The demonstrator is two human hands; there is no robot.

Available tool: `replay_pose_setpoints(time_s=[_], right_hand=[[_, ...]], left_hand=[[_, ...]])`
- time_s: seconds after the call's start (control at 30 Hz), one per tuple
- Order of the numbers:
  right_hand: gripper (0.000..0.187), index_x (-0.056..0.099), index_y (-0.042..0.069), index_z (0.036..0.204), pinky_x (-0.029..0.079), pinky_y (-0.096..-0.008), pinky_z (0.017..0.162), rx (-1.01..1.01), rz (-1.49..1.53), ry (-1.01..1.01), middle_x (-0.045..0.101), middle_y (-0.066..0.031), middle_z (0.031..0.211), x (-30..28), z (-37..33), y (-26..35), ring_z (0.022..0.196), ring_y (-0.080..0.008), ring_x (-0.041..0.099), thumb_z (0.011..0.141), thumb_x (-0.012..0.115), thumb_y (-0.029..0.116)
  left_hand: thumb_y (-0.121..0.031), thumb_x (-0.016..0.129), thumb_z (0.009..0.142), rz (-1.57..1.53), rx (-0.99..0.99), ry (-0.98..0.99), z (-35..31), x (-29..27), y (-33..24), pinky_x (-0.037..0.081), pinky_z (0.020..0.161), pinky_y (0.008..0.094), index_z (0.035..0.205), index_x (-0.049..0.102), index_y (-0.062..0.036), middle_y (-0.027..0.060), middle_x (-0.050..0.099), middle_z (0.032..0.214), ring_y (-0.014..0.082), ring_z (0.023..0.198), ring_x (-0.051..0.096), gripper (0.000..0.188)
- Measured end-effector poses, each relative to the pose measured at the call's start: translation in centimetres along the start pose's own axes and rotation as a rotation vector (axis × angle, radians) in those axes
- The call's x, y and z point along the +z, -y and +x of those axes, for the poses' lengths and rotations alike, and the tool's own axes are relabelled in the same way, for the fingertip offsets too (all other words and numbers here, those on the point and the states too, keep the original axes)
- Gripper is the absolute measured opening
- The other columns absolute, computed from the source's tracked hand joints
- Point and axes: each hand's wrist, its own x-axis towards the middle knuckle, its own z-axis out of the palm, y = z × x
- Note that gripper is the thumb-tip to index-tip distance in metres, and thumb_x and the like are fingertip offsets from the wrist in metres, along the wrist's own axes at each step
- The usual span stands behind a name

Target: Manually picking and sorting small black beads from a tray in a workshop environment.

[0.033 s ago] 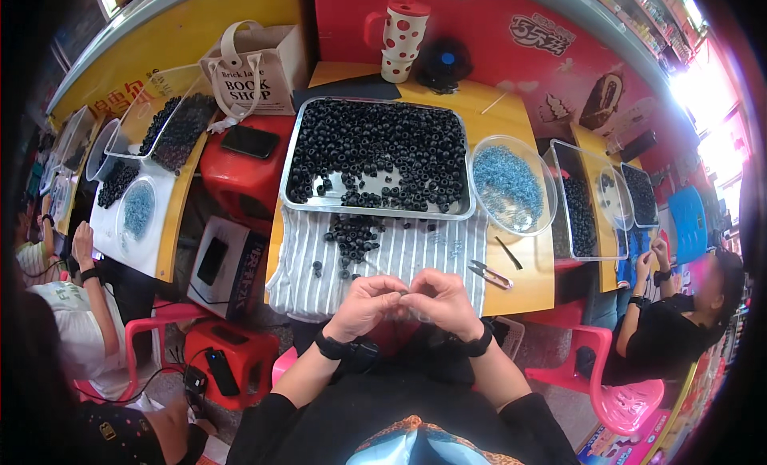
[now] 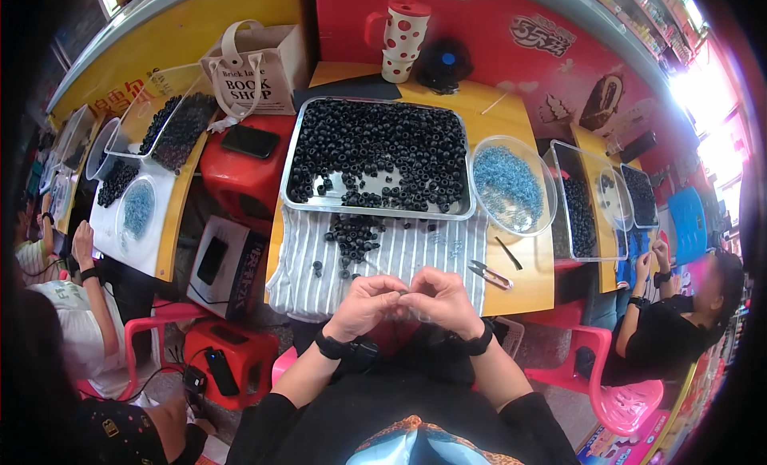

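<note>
My left hand [image 2: 369,307] and my right hand [image 2: 441,304] meet at the fingertips over the near edge of a grey-and-white striped cloth [image 2: 307,253]. Both are closed in a pinch, and whatever lies between the fingers is too small to name. Just beyond them on the cloth is a loose pile of round black beads [image 2: 353,237]. Behind that stands a metal tray [image 2: 383,212] holding many more. Right of the tray sits a clear round tub [image 2: 553,200] of small pale-blue pieces. Thread snips [image 2: 490,276] and dark tweezers [image 2: 509,253] lie to the right of my hands.
At the table's back stand a red-dotted tumbler [image 2: 406,37] and a dark round object [image 2: 444,64]. A phone [image 2: 250,141] rests on a red stool [image 2: 240,177] at left, near a canvas bag [image 2: 268,65]. People work at neighbouring tables on both sides, with bead bins [image 2: 579,213].
</note>
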Motion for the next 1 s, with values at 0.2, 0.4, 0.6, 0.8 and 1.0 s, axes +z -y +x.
replay_pose_setpoints(time_s=[0.2, 0.4, 0.6, 0.8, 1.0], right_hand=[[0.007, 0.063, 0.001, 0.084, 0.044, -0.0268, 0.057, -0.322, -0.451, -0.146, 0.059, -0.0079, 0.072, -0.9, 5.3, 0.2, 0.066, -0.0176, 0.060, 0.079, 0.067, 0.002], [0.013, 0.060, 0.003, 0.084, 0.049, -0.0467, 0.065, -0.341, -0.934, -0.020, 0.059, -0.0166, 0.081, 1.7, 9.2, -1.4, 0.075, -0.0396, 0.060, 0.075, 0.066, 0.011], [0.009, 0.056, 0.001, 0.079, 0.048, -0.0479, 0.065, -0.329, -0.963, -0.053, 0.058, -0.0184, 0.082, 0.8, 8.8, -1.8, 0.075, -0.0400, 0.060, 0.075, 0.060, 0.007], [0.013, 0.054, 0.001, 0.083, 0.048, -0.0480, 0.067, -0.169, -1.043, -0.128, 0.057, -0.0195, 0.086, -1.2, 3.7, -1.1, 0.078, -0.0405, 0.060, 0.079, 0.061, 0.010], [0.015, 0.056, 0.002, 0.086, 0.049, -0.0472, 0.067, -0.222, -0.869, -0.166, 0.056, -0.0190, 0.085, -1.9, 2.5, -0.7, 0.078, -0.0410, 0.060, 0.079, 0.065, 0.011]], left_hand=[[-0.009, 0.067, 0.085, -0.126, 0.115, 0.094, 0.1, -0.1, 0.3, 0.048, 0.065, 0.0287, 0.095, 0.063, 0.0035, 0.0115, 0.061, 0.091, 0.0190, 0.070, 0.060, 0.016], [-0.008, 0.068, 0.083, -0.164, 0.113, 0.063, 0.2, -0.4, -0.2, 0.047, 0.065, 0.0301, 0.093, 0.063, 0.0021, 0.0131, 0.061, 0.087, 0.0208, 0.069, 0.059, 0.015], [-0.007, 0.067, 0.082, -0.172, 0.128, 0.064, 0.3, -0.1, -0.2, 0.047, 0.064, 0.0294, 0.092, 0.063, 0.0015, 0.0130, 0.060, 0.086, 0.0206, 0.069, 0.057, 0.014], [-0.006, 0.066, 0.082, -0.161, 0.148, 0.049, 0.3, 0.2, -0.1, 0.045, 0.066, 0.0297, 0.091, 0.063, 0.0012, 0.0129, 0.058, 0.087, 0.0203, 0.070, 0.055, 0.012], [-0.006, 0.065, 0.082, -0.126, 0.153, 0.041, 0.4, 0.0, 0.0, 0.046, 0.068, 0.0312, 0.094, 0.062, 0.0020, 0.0145, 0.060, 0.090, 0.0215, 0.072, 0.056, 0.015]])
